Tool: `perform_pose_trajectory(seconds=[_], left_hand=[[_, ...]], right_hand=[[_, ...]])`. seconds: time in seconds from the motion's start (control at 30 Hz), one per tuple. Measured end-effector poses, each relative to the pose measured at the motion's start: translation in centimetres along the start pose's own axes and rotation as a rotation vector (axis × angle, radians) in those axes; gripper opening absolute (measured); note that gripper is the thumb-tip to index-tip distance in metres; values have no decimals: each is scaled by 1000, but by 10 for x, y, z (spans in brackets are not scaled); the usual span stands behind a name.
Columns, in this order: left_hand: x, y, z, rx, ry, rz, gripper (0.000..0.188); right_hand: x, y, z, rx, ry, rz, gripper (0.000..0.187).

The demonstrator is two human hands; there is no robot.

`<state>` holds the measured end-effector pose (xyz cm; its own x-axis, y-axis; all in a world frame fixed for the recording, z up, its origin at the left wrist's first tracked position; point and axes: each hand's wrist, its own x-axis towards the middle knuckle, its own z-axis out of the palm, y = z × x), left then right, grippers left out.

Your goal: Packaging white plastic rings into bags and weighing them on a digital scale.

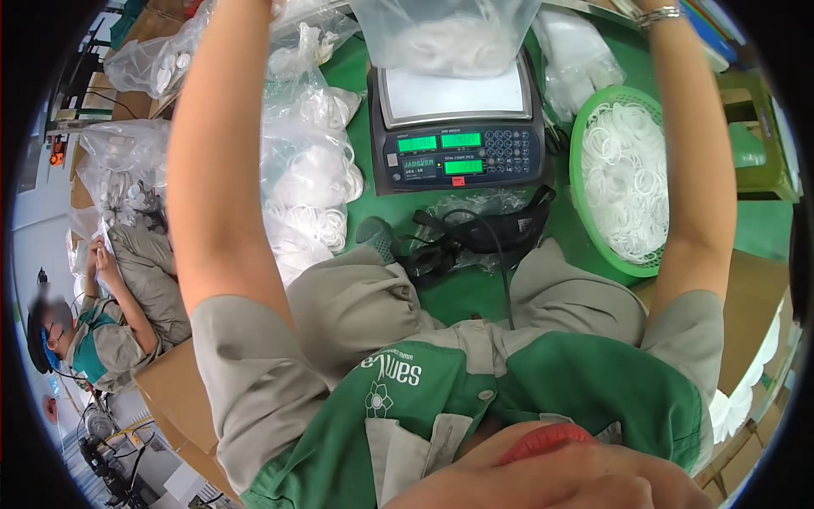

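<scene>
Both my arms stretch up to the top edge of the view. My left hand lies beyond that edge. Only a sliver of my right hand (626, 7) shows past the bracelet on its wrist, and its fingers are hidden. Between my forearms, a clear plastic bag (449, 38) with white ring-like pieces gathered at its bottom is over the back of the white pan of a digital counting scale (458, 153). The scale's green displays are lit. I cannot tell whether my hands hold the bag's upper part, which is cut off.
Filled clear bags (309, 182) of white rings line the scale's left side. A green basket (579, 170) of white rings stands right, near empty-looking plastic bags (577, 59). A black strap bundle (483, 237) lies before the scale. Another person (106, 331) sits far left beside more bags.
</scene>
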<state>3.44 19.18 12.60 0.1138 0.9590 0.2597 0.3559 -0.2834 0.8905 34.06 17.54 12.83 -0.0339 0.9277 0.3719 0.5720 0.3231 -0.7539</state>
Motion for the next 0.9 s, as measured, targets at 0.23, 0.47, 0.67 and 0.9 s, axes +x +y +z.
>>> perform_pose_trajectory(seconds=[0.23,0.47,0.67,0.9], left_hand=[[-19,-23,25,55,84,-155,60],[-42,-30,26,188,267,248,75],[-103,4,20,151,200,-41,69],[-182,34,31,-120,271,-103,54]], right_hand=[[-44,42,15,273,-330,120,52],[-101,99,-47,370,-163,-75,42],[-269,331,-75,-517,-710,329,89],[-362,344,-51,-925,-768,876,113]])
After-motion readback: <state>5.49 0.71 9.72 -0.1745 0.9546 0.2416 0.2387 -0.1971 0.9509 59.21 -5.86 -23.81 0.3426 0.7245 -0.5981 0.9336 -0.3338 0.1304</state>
